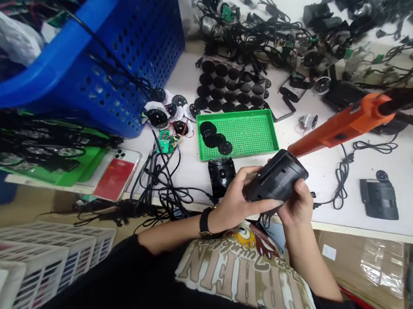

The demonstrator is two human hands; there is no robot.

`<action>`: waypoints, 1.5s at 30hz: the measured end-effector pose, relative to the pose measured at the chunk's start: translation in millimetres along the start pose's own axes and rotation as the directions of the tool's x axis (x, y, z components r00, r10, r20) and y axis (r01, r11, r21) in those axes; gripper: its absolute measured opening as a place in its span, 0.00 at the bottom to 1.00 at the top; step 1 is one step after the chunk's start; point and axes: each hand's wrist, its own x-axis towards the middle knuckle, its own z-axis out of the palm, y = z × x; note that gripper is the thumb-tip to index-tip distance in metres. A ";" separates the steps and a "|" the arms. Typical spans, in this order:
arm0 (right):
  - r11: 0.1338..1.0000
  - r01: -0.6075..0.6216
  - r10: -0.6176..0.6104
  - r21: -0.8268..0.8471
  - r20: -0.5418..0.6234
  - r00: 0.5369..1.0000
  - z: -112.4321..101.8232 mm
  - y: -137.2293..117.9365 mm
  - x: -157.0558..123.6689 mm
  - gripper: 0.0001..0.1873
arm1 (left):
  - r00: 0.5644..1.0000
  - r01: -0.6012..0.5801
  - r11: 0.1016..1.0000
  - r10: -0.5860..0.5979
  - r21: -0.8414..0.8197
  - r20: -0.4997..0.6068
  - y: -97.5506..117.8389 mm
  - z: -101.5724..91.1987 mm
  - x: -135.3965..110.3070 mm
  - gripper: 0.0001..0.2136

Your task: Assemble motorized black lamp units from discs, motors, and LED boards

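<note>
Between both hands I hold a black plastic housing point(278, 176), tilted above the table's front edge. My left hand point(236, 199) grips its left side, thumb along the lower face. My right hand point(299, 204) wraps its right end, with the thumb near the upper right corner. Right behind the housing is the lower end of an orange electric screwdriver point(342, 124); whether the two touch I cannot tell. Left of my left hand lies an open black casing part point(221, 175). Beyond it sits a green perforated tray point(258, 133) with several black discs point(212, 135).
A large blue basket point(132, 23) of parts stands at the left. Tangled black cables point(164, 184) hang over the front edge near a red-backed phone point(114, 178). Rows of black round pieces point(230, 89) lie behind the tray. Another black housing point(379, 197) lies at the right.
</note>
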 end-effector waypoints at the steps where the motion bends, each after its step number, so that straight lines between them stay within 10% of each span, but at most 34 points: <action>1: 1.000 0.006 -0.006 0.003 -0.004 1.000 0.8 1.5 0.1 0.27 | 1.000 -0.001 1.000 0.001 -0.027 -0.017 -2.2 0.2 -1.0 0.35; 11: 0.991 0.114 -0.120 -0.070 -0.090 0.989 3.5 6.4 1.8 0.23 | 0.999 -0.035 0.994 0.035 -0.105 0.000 -13.8 -5.2 0.4 0.24; 18: 0.948 0.154 -0.110 -0.279 0.167 0.980 0.7 -1.6 6.8 0.37 | 0.955 0.297 0.890 -0.278 -0.344 0.105 4.2 -19.7 17.1 0.27; 23: 0.855 0.278 -0.106 -0.438 0.378 0.920 -28.7 -4.6 -10.7 0.44 | 0.956 0.232 0.865 -0.288 -0.446 -0.061 21.4 -23.9 20.4 0.21; 28: 0.398 0.607 -0.016 -0.688 0.656 0.754 -53.5 -0.6 -36.1 0.42 | 0.954 0.124 0.862 -0.239 -0.492 -0.178 33.1 -22.6 18.0 0.21; 32: -0.058 0.668 -0.137 -0.742 0.669 0.731 -62.3 2.5 -34.3 0.16 | 0.959 0.101 0.858 -0.218 -0.504 -0.179 37.1 -17.2 15.7 0.21; 36: -0.226 0.632 -0.129 -0.741 0.666 0.735 -74.7 -5.3 -23.4 0.15 | 0.975 0.128 0.853 -0.202 -0.506 -0.095 39.8 -12.2 11.8 0.27; 40: -0.212 0.686 -0.086 -0.696 0.713 0.696 -89.6 -8.4 -15.8 0.12 | 0.975 0.122 0.850 -0.198 -0.512 -0.096 41.8 -10.7 9.7 0.28; 45: 0.035 0.749 -0.332 -0.662 0.699 0.634 -89.4 -9.3 -18.6 0.14 | 0.969 0.117 0.867 -0.207 -0.484 -0.137 38.2 -12.1 7.6 0.28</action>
